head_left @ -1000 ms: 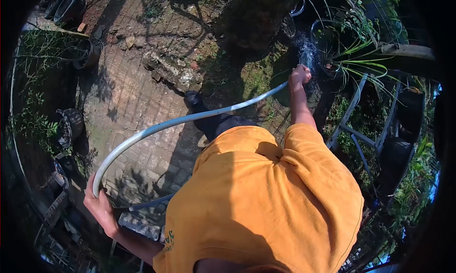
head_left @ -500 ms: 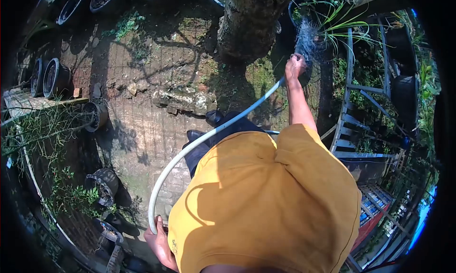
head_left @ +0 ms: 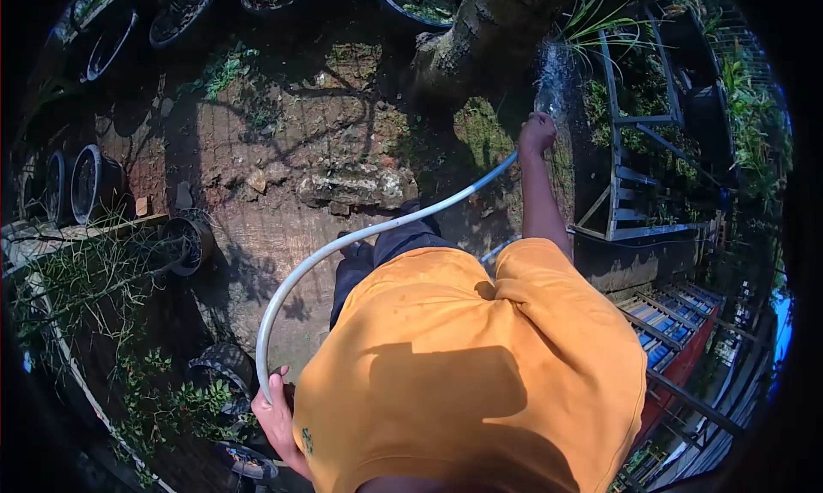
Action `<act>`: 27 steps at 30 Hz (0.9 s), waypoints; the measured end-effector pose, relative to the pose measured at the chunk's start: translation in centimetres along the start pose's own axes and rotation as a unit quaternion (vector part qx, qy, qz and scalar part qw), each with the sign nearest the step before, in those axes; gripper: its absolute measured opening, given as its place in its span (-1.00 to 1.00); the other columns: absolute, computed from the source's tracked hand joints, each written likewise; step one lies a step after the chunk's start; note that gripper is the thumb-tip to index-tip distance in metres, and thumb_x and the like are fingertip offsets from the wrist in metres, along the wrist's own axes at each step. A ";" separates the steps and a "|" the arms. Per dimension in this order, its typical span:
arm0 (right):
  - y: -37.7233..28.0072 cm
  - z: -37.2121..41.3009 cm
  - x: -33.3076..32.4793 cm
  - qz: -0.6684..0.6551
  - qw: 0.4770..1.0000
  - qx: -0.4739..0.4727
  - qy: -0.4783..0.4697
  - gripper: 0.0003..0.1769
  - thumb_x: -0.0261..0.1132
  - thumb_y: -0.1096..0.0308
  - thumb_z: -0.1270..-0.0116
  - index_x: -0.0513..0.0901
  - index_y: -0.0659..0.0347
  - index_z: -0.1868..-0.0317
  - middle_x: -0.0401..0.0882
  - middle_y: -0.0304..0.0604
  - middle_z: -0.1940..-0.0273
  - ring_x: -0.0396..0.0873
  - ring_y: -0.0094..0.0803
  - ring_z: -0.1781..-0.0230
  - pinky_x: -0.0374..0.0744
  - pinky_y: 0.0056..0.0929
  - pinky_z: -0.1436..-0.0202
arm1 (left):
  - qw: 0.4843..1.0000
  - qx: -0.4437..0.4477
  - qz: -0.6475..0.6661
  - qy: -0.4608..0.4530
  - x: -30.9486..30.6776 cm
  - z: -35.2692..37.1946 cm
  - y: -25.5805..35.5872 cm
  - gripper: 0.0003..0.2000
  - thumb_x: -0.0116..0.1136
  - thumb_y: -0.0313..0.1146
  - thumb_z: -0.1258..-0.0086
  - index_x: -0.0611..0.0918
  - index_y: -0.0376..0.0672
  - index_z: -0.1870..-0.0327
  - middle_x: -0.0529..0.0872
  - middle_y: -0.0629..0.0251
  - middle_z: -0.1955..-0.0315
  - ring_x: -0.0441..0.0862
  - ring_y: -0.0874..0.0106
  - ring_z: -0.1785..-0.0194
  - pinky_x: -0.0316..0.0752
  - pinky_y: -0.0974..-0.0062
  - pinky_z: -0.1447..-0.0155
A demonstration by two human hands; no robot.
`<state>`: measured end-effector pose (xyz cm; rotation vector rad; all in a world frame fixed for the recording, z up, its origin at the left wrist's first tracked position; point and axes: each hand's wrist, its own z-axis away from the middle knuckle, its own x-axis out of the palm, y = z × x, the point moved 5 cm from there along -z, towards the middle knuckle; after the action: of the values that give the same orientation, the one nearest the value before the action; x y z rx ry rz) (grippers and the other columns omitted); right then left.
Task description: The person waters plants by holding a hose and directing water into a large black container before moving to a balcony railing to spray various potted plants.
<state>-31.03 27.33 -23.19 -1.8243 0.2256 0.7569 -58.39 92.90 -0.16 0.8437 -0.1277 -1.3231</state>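
Observation:
A pale grey-blue garden hose (head_left: pixel 343 238) curves in an arc in front of my orange shirt. My right hand (head_left: pixel 537 134), arm stretched forward, is closed around the hose near its outlet. Water (head_left: pixel 554 73) sprays away from that hand toward a long-leaved plant (head_left: pixel 591 32). At the lower left, beside my waist, my left hand (head_left: pixel 276 416) is wrapped round a lower stretch of the same hose. The outlet itself is hidden by my right hand.
A thick tree trunk (head_left: pixel 480 43) rises just ahead. Stones (head_left: pixel 360 187) lie on the bare ground before my feet. Black pots (head_left: pixel 96 184) stand at left and along the back. A metal frame (head_left: pixel 615 150) and a slatted rack (head_left: pixel 673 321) are at right.
My view has shifted slightly, so the trunk and pots sit differently. My right hand appears a little lower in view, the spray still leaving it. Both hands keep hold of the hose.

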 end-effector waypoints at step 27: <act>-10.0 20.4 16.9 -0.129 0.969 0.205 -0.048 -0.90 0.18 0.48 -0.11 0.63 0.16 0.39 0.55 -0.18 0.57 0.44 -0.44 0.74 0.38 -0.49 0.71 | 0.994 0.010 0.062 0.091 -7.8 -16.4 9.1 -0.67 0.09 -0.16 -0.43 0.64 -0.30 0.12 0.54 0.38 0.71 0.18 0.76 0.75 0.03 0.69 0.65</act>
<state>-20.82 52.93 -29.52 -1.3876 0.0704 0.5631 -44.60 107.50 -3.29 0.9550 -0.0490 -1.1241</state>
